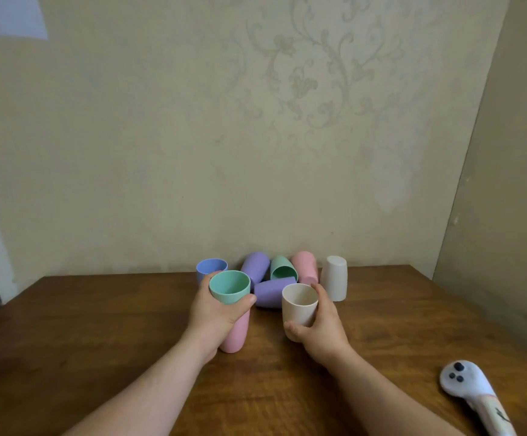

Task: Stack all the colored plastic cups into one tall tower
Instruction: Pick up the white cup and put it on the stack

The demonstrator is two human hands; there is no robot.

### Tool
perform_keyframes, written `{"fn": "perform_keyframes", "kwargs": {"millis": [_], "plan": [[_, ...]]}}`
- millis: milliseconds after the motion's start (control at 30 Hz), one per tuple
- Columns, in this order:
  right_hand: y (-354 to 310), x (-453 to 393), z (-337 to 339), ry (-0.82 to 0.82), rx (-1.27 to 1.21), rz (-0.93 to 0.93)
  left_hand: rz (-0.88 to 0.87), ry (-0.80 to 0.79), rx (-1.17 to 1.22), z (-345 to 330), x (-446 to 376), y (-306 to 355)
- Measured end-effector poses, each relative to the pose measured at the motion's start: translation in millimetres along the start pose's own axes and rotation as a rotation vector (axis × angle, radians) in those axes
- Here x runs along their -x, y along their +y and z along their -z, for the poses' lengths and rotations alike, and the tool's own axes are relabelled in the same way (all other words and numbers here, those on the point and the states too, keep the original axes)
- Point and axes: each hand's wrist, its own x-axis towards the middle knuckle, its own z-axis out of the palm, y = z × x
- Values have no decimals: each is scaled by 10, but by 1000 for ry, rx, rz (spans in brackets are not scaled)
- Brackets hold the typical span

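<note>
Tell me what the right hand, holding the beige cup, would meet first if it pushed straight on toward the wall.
Probably the upside-down white cup, just beyond the right hand and its beige cup; the lying purple cup sits slightly left. Depth is unclear.

Cups (229, 286) all matt plastic, smooth, pastel, no shine. Table (98, 325) is dark wood w/ visible grain, slight sheen. Wall (193, 121), upper frame: matt patterned wallpaper.

Two bare forearms and hands

The left hand (215, 313) and right hand (320, 332) wear no gloves, rings, watch or sleeves; both forearms show bare.
</note>
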Motion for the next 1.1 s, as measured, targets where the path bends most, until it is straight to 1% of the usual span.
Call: {"fn": "perform_keyframes", "kwargs": {"millis": [167,333,400,500,567,700,767,967,1033,1100], "plan": [[-116,-72,19,-25,0,35,-18,21,-41,-16,-10,1],[-661,-248,-15,103,-177,106,-15,11,-48,2,-25,1],[-886,-330,-49,101,-242,152,-3,1,-34,10,-25,-28],[-1239,-295,-80,11,-314,201,50,-19,-29,25,4,-60],[-1378,-221,-154,-84,-276,225,86,-40,-25,20,34,-50],[-1304,-170,-402,-261,-213,177,58,-45,-69,-8,48,-4],[-1233,-140,-478,-322,-159,170,48,-46,-64,-5,53,1],[-1102,-123,-564,-370,-173,122,29,-50,-66,-10,27,-33],[-1108,-139,-494,-421,-173,110,44,-60,-53,-3,28,-40],[-1069,-162,-367,-436,-97,121,58,-69,-32,8,22,-64]]}}
